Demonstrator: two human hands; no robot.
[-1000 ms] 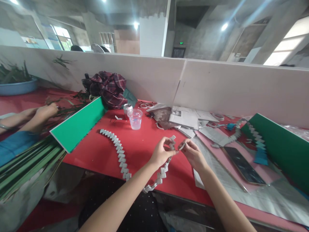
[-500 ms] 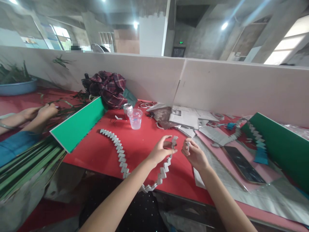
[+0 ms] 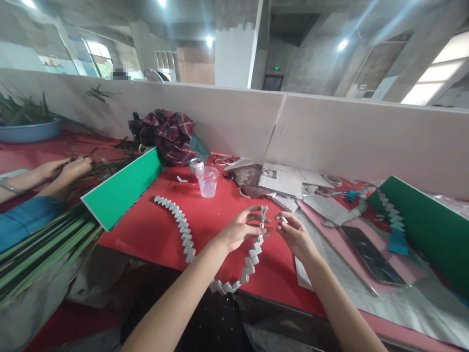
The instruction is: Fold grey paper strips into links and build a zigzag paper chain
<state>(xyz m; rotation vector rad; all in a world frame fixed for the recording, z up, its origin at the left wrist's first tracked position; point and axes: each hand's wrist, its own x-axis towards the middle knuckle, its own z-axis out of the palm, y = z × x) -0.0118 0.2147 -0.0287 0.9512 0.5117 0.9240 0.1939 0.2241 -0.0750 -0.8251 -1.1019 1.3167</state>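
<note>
A zigzag chain of folded paper [image 3: 186,239] curves across the red table, sags over its front edge and rises again to my left hand [image 3: 242,227]. The fingers of that hand are closed round the chain's upper end, which sticks up between thumb and fingertips. Just to the right, my right hand [image 3: 295,233] pinches a small white folded paper piece [image 3: 283,220] between thumb and fingers. A short gap separates this piece from the chain's end.
A plastic cup [image 3: 208,183] and a can [image 3: 197,168] stand behind the chain. Printed papers [image 3: 282,181], a phone [image 3: 372,255] and another paper chain [image 3: 390,210] lie to the right. Green boards [image 3: 122,190] edge the table. Another person's hands [image 3: 73,168] work with leaves at left.
My right hand has turned slightly, so the small folded paper now shows at its fingertips. The chain's end in my left hand stands more upright. The view has shifted a little.
</note>
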